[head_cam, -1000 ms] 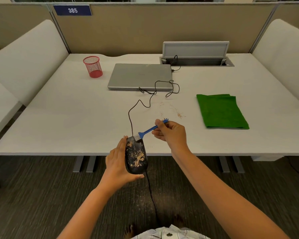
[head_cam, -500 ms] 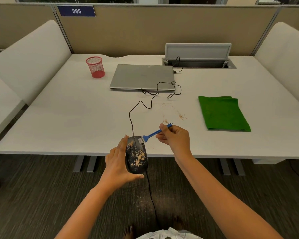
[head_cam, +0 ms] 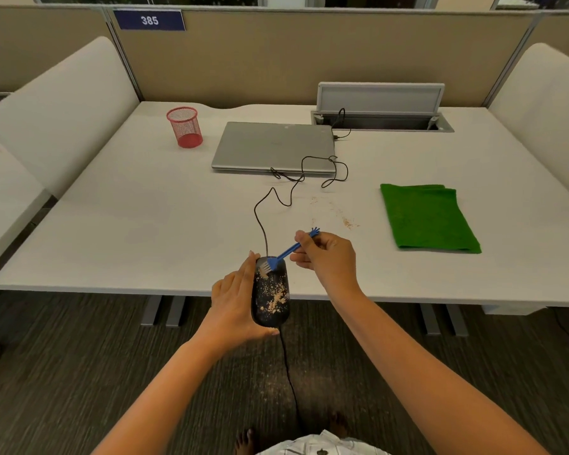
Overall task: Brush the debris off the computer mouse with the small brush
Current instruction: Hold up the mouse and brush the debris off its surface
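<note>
Your left hand grips the mouse at the desk's near edge, long axis near-to-far. Your right hand pinches the brush, bristles angled down-left onto the mouse's far end.

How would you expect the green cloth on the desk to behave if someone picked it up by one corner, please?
The green cloth lies folded flat, so it would probably go floppy and unfold. It looks thin, so likely light. Its fuzzy surface suggests it would not slip.
</note>
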`<state>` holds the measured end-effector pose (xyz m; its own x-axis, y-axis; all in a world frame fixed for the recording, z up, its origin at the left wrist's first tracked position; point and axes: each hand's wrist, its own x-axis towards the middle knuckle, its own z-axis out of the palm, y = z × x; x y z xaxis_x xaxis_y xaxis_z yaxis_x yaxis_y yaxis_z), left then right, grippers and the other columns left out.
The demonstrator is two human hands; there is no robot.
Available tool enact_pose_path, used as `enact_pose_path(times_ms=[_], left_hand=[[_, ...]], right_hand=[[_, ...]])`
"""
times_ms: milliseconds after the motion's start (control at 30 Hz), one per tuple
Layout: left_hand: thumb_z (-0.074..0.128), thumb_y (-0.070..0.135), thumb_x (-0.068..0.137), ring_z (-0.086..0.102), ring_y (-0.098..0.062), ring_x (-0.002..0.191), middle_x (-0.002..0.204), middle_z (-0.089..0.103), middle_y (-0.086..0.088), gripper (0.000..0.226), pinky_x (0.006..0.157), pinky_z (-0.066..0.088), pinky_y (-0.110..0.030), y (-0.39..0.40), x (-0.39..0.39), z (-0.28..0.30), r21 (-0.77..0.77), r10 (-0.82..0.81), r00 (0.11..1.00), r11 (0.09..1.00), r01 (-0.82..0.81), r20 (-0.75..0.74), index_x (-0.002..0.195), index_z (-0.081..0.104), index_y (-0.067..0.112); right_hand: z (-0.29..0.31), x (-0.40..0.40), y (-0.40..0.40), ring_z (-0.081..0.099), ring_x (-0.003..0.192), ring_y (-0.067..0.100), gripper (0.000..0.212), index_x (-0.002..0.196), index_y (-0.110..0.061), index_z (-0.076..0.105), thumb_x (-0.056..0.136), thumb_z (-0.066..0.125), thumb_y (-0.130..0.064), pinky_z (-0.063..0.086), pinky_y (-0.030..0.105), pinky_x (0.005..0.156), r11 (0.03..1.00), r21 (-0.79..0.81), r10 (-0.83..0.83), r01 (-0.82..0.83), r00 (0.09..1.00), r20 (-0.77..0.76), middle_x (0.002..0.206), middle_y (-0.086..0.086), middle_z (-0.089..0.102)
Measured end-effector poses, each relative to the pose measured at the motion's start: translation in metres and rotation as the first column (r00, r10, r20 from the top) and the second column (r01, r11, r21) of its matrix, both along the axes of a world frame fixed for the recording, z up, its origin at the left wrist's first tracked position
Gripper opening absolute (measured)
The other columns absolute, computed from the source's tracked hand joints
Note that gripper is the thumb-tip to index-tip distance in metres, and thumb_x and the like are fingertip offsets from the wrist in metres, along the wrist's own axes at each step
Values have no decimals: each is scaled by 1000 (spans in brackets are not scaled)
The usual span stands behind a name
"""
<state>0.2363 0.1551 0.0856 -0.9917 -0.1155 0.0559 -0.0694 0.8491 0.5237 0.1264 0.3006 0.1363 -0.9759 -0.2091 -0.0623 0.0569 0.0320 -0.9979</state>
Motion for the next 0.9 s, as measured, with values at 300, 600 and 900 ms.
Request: enact_pose_path(times_ms=[300, 600, 900], left_hand=[[75, 65, 45, 20, -11, 124, 148, 23, 1, 137, 99, 10, -30, 2, -6, 0, 4, -4, 1000, 1000, 4, 4, 133, -28, 43], [76, 64, 45, 18, -9, 123, 149, 22, 0, 137, 101, 13, -35, 2, -11, 0, 33, -21, 1000, 999, 21, 3, 133, -28, 45], [78, 61, 45, 20, -16, 127, 148, 23, 0, 138, 102, 14, -37, 3, -16, 1, 28, -17, 1000, 999, 16, 17, 132, -28, 47]], right_hand=[[7, -5, -2, 68, 57, 11, 15, 78, -11, 67, 84, 64, -24, 57, 23, 59, 999, 26, -29, 31, 996, -81, 64, 0, 67], [12, -7, -2, 67, 58, 8, 14, 80, -11, 67, 85, 63, -24, 56, 19, 58, 999, 39, -19, 23, 994, -106, 66, 0, 67], [10, -2, -6, 68, 63, 10, 11, 88, -11, 67, 86, 62, -21, 56, 21, 62, 999, -23, -32, 30, 996, -78, 71, 4, 69]])
